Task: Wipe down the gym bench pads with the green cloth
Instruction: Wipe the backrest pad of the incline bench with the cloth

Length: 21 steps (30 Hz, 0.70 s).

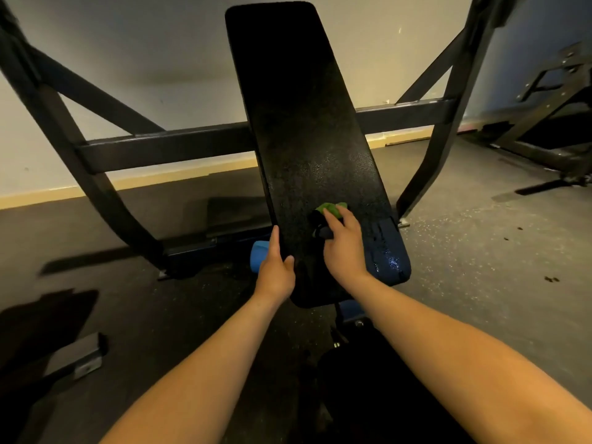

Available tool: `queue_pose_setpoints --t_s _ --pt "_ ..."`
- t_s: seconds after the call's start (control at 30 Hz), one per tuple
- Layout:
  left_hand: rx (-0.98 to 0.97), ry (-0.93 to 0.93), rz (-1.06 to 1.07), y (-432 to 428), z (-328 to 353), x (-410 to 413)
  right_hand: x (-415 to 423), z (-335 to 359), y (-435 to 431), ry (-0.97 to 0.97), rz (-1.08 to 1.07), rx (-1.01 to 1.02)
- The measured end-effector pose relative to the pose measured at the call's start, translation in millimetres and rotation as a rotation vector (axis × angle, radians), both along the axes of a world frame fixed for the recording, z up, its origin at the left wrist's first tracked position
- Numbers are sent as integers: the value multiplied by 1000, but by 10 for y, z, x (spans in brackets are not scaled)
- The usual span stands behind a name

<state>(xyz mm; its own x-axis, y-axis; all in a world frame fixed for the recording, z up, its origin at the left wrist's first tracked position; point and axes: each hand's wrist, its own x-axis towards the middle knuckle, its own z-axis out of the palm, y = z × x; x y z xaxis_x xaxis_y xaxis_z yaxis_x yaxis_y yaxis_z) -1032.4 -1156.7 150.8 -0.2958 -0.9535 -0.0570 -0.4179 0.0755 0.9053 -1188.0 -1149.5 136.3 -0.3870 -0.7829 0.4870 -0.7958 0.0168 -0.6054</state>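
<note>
The bench pad [307,149] was a long black cushion, inclined upward and away from the camera, mounted on a black steel frame [166,145] with a horizontal crossbar behind it. The pad surface carried fine droplets over its lower half, and wet streaks showed near its lower right corner.

The right hand [344,248] lay on the pad near its lower end, toward the right edge, with fingers curled over the green cloth [331,209]. The cloth was bunched; its green portion protruded beyond the fingertips, in contact with the pad surface. A dark portion under the fingers appeared to be part of the same cloth or a shadow; the low light made this uncertain.

The left hand [276,267] gripped the left edge of the pad near its lower end. The thumb rested on the top surface and the fingers ran along the side edge; no other item was held.

A blue cylindrical object [259,256] sat just beside the left hand, below the left edge of the pad, partly hidden by it. The floor [480,251] was grey speckled matting. A second dark frame [551,123] stood at the far right.
</note>
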Motion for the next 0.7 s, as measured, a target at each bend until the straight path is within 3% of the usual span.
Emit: queue_pose_setpoints --t_s 0.17,0.23,0.3,0.47,0.57,0.7 --pt "2 -9 25 -62 21 41 370 1 -122 242 451 13" --pt "15 25 28 -147 21 63 217 63 -268 343 444 -9" --pt "43 65 36 -256 37 64 19 159 -429 327 336 -27" --pt "110 121 32 -441 111 9 -107 530 -879 8 57 -37" --pt "92 97 36 -484 61 -11 188 555 -1035 27 147 -85" --pt "48 40 39 -511 -7 -27 440 413 -897 203 478 -25"
